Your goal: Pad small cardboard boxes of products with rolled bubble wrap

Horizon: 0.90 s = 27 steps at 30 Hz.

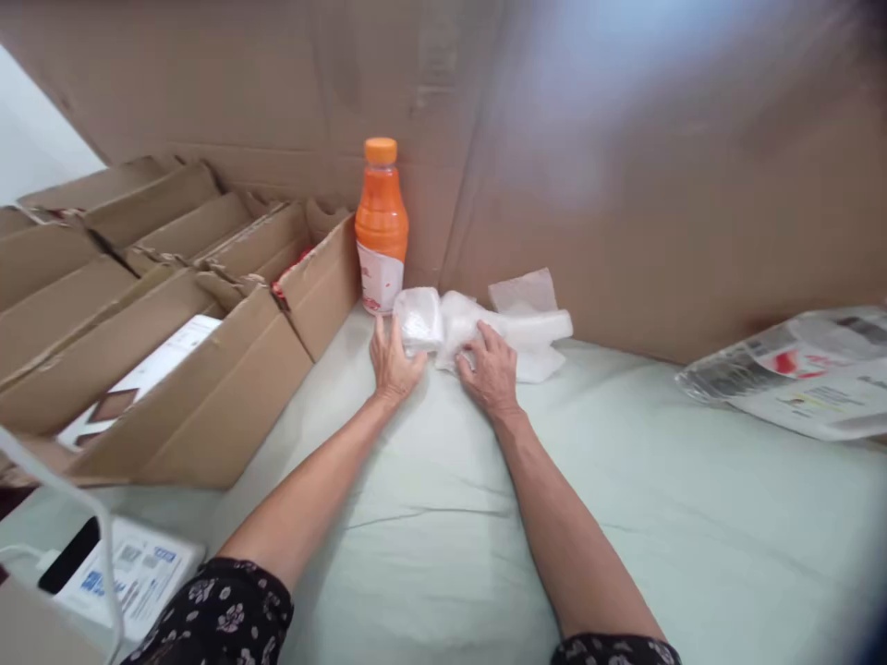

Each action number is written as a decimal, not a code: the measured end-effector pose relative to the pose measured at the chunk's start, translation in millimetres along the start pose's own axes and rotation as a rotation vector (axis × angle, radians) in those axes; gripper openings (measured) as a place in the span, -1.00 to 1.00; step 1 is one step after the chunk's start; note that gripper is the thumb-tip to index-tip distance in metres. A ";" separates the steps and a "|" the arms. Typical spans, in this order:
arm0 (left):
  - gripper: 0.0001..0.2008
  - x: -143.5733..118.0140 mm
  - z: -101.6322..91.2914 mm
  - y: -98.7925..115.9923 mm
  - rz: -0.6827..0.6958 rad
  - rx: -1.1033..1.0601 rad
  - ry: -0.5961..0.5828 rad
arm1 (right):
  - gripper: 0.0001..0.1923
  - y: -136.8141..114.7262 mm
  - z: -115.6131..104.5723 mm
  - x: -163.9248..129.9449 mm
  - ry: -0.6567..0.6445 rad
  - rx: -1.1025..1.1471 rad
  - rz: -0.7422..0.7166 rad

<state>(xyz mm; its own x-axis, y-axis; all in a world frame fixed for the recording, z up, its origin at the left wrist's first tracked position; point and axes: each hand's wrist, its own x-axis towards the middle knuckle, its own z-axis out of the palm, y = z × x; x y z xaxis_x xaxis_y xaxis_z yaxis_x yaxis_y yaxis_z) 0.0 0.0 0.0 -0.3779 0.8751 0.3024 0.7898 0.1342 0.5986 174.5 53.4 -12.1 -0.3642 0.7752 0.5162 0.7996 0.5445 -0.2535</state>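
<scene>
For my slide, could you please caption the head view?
Both hands rest on a white plastic-wrapped bundle beside an orange bottle.
</scene>
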 end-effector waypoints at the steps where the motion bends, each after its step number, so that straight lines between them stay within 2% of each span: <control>1: -0.19 -13.0 -4.3 0.5 -0.004 -0.007 0.009 | -0.76 0.8 1.3 -0.3 0.027 0.002 -0.004; 3: -0.21 -41.9 -18.6 3.4 0.018 -0.014 0.018 | -0.75 2.3 4.1 -0.2 0.072 -0.006 -0.008; 5: -0.22 -68.0 -45.6 7.3 0.112 -0.012 0.034 | -0.76 3.4 6.4 1.2 0.109 -0.027 -0.017; 7: -0.27 -85.0 -88.5 8.1 0.198 0.031 0.156 | -0.78 3.3 7.5 3.4 0.136 -0.052 -0.042; 10: -0.37 -91.9 -172.4 -4.2 0.253 0.171 0.332 | -0.74 -2.0 6.3 5.5 0.184 -0.075 -0.083; 11: -0.39 -90.9 -200.0 -11.9 0.244 0.236 0.347 | -0.72 -5.6 5.2 4.8 0.207 -0.077 -0.087; 13: -0.43 -86.6 -246.3 -29.2 0.175 0.362 0.300 | -0.68 -15.1 1.7 -0.4 0.263 -0.072 -0.064; 15: -0.45 -82.0 -276.7 -43.6 0.055 0.463 0.212 | -0.65 -26.2 -3.1 -11.1 0.298 -0.054 -0.023; 18: -0.44 -78.1 -297.6 -52.0 -0.072 0.562 0.143 | -0.65 -41.6 -13.6 -36.3 0.280 -0.015 0.001; 22: -0.51 -78.5 -302.7 -47.6 -0.175 0.639 0.040 | -0.68 -55.2 -35.0 -76.5 0.234 0.029 -0.008; 25: -0.60 -87.8 -299.8 -47.5 -0.133 0.609 0.042 | -0.69 -62.3 -54.2 -101.2 0.205 0.075 -0.006; 27: -0.63 -101.1 -296.9 -49.3 -0.003 0.558 0.068 | -0.70 -68.2 -67.6 -113.2 0.189 0.117 -0.007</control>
<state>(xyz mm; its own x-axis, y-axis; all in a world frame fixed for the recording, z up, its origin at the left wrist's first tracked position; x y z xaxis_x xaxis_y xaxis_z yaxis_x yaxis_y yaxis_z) -144.2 -233.2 160.2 -0.3958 0.8451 0.3594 0.9177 0.3782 0.1215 193.5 -93.2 2.1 -0.2644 0.7033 0.6599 0.7322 0.5918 -0.3372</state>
